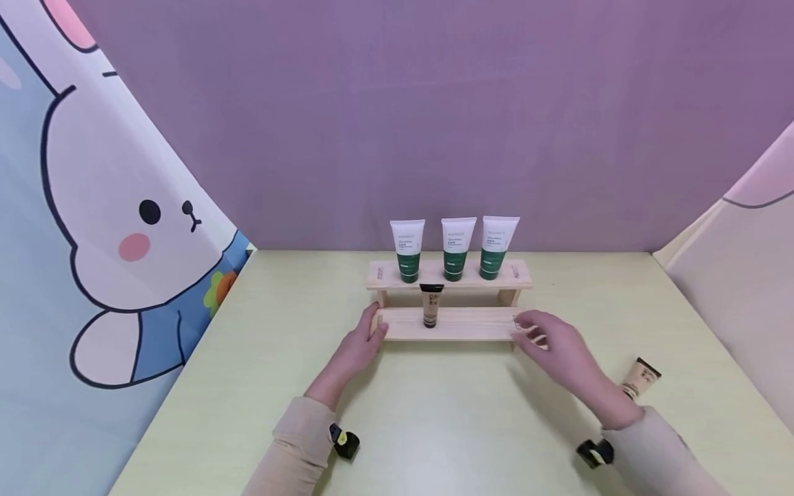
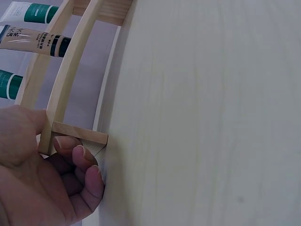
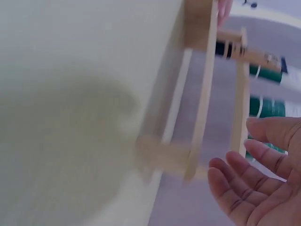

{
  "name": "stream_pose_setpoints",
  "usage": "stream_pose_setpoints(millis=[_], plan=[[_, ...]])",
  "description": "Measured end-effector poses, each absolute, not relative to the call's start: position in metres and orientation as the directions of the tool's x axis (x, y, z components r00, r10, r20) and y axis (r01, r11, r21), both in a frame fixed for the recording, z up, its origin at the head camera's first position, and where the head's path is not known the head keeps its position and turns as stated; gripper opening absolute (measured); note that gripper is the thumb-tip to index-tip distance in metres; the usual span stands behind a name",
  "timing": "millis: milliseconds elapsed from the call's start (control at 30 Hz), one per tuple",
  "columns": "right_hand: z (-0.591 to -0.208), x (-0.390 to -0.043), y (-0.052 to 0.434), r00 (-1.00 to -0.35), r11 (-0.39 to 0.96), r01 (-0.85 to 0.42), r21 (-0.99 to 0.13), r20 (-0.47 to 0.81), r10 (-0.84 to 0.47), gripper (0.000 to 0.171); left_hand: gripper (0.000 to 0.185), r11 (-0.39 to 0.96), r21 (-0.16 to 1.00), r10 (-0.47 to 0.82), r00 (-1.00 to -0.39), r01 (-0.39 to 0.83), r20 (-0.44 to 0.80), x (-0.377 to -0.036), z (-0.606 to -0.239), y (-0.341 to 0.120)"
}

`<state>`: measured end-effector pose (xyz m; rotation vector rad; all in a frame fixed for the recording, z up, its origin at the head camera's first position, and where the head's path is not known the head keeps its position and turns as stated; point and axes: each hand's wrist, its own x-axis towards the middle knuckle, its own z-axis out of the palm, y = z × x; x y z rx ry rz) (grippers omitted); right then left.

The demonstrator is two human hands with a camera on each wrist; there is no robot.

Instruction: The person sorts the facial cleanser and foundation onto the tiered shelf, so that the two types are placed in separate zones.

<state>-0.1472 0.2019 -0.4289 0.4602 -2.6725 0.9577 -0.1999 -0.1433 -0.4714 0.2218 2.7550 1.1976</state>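
at the rack (image 1: 453, 324), left hand (image 1: 356, 348) grips its end; right hand (image 1: 558, 344) spread.

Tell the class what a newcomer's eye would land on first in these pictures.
Three green-and-white tubes stand in a row on the top step of a wooden rack at the table's middle. The left hand grips the rack's left end; the right hand hovers open by its right end.
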Motion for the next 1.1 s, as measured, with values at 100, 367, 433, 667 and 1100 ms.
stream_pose_setpoints(millis=[100,367,433,667,1100], plan=[[-0.432,-0.136,0.228,-0.936,0.793,-0.303,-0.529,0.324,-0.141,0.031,0.055,0.673,0.735,0.188,-0.981,0.085,-0.058,-0.2,-0.471,-0.143],[-0.438,-0.107,0.291,-0.965,0.911,-0.08,-0.405,0.262,0.032,0.034,0.054,0.668,0.738,0.198,-0.979,0.093,-0.056,-0.199,-0.47,-0.144],[-0.438,-0.102,0.304,-0.974,0.915,-0.034,-0.403,0.219,0.06,0.035,0.054,0.67,0.736,0.196,-0.979,0.093,-0.055,-0.199,-0.47,-0.143],[-0.441,-0.093,0.329,-0.993,0.932,0.091,-0.35,0.035,0.11,0.036,0.054,0.667,0.741,0.187,-0.98,0.077,-0.066,-0.199,-0.47,-0.144],[-0.452,-0.106,0.325,-0.99,0.919,0.123,-0.374,-0.116,0.085,0.065,0.053,0.67,0.739,0.186,-0.98,0.076,-0.068,-0.2,-0.47,-0.143]])
